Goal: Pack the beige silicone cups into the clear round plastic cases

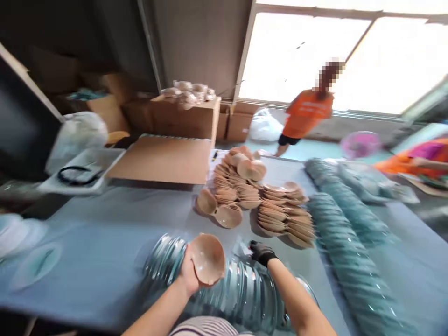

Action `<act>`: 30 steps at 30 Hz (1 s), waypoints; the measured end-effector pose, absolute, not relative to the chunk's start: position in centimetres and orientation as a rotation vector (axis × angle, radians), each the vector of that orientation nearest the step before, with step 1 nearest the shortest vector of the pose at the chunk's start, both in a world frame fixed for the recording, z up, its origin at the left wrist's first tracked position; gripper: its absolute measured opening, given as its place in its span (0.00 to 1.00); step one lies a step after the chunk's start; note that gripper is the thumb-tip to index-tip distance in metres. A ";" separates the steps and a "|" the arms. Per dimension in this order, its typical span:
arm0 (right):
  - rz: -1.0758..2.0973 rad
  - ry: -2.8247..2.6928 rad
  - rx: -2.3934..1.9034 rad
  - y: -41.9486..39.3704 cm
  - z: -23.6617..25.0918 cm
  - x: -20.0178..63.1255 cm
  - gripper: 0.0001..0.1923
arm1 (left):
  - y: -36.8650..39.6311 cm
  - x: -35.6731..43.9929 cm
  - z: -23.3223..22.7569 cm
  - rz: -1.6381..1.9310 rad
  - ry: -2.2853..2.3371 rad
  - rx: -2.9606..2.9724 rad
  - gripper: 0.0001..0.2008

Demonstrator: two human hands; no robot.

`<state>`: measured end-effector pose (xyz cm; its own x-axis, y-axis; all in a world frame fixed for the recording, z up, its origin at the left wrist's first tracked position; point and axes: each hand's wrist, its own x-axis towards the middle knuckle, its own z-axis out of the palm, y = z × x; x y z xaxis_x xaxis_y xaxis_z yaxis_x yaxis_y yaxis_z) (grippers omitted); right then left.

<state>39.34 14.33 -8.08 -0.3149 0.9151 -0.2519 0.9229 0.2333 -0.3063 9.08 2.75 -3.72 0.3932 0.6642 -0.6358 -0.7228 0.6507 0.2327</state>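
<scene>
- The blue-covered table point(98, 261) spans the near scene, bare on its left.
- At right, 2 long rows of teal shells point(346, 252) run from near to far.
- Another teal row point(245, 289) lies nearest, under the forearms.
- Beyond it sit tan stacks point(287, 214); by my judgement the handling is partway, with many pieces left there. Whether the teal rows count as done, I cannot tell.
- Left of the stacks rests 1 loose double cup point(229, 216).
- The bare left hand point(188, 272) grips 1 tan cup point(209, 258) above the near row.
- The gloved right hand point(262, 253) is beside clear film point(241, 248); blur hides its finger spread.
</scene>
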 end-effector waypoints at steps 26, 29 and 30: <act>-0.930 2.465 2.204 8.3 2.1 26.7 0.11 | 4.1 14.8 0.0 1.133 0.888 0.072 0.27; -1.048 2.477 2.330 7.2 2.0 27.6 0.25 | 3.9 15.8 0.0 1.159 1.119 0.013 0.17; -1.144 2.507 2.389 6.6 1.8 27.9 0.32 | 4.0 16.1 0.1 1.172 1.152 -0.009 0.15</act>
<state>27.89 6.57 1.84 -0.0707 0.9961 -0.0523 0.6925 0.0113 -0.7214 16.07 3.96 0.09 -0.0724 0.7069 -0.7036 -0.7156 0.4546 0.5304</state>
